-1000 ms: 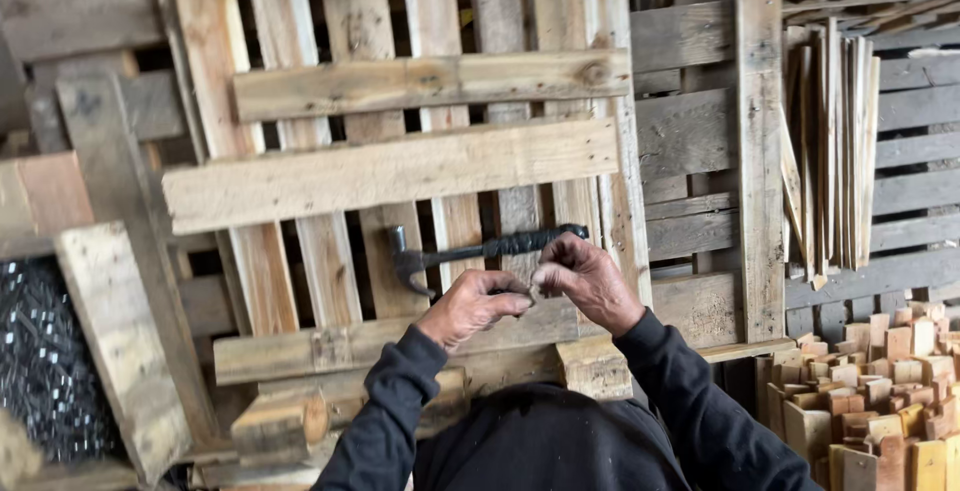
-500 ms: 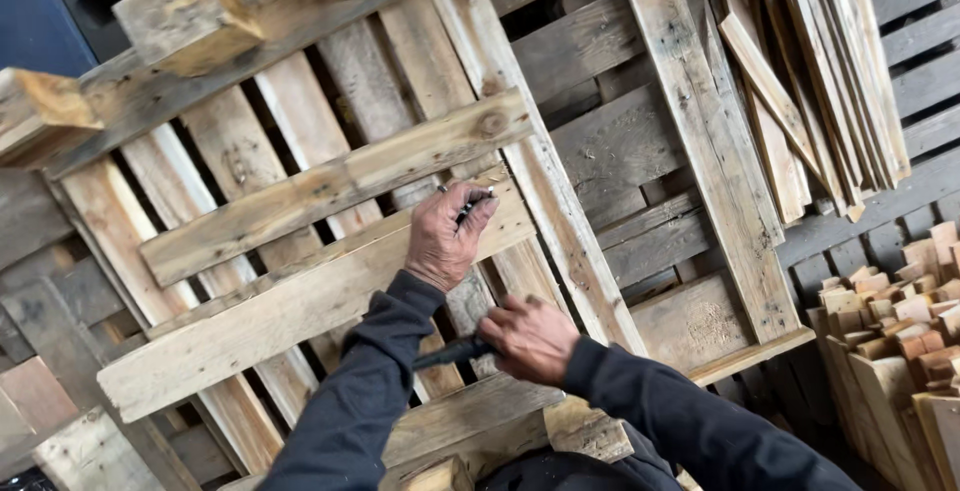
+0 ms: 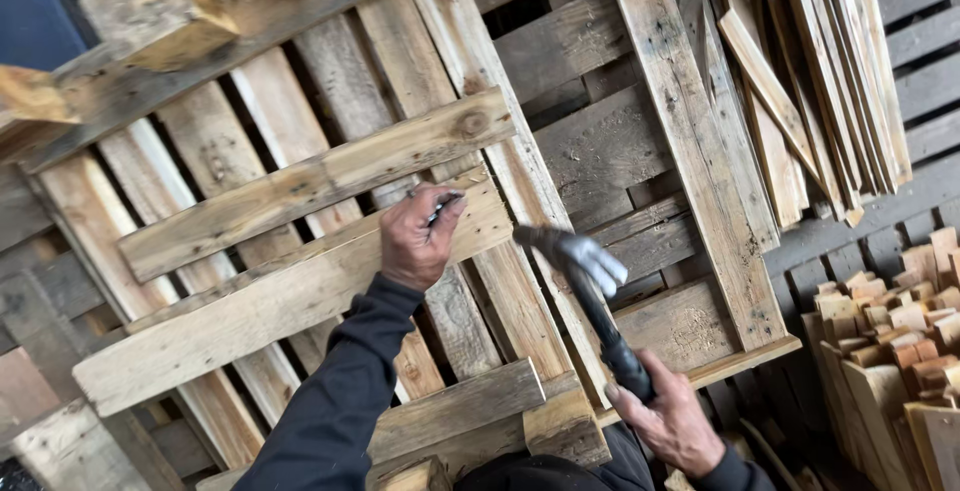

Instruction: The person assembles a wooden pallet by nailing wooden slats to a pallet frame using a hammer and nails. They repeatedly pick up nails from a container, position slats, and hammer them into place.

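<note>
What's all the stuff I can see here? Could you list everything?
Wooden pallet: one, pale weathered wood, propped upright in front of the person, filling the left and middle.
Nails: a few, dark metal, pinched in the left hand against a pallet board.
Hammer: one, metal head blurred, dark handle, raised at centre right.
Loose slats: a bundle, pale wood, leaning at upper right.
Wood blocks: a heap, tan, lower right.
Left hand: on the pallet, dark sleeve.
Right hand: gripping the hammer handle.

Your single head camera is looking down and forward from your head, tilted so the frame is leaning, sitting close to the wooden pallet (image 3: 300, 191). Your sleeves are entering from the lower edge.
</note>
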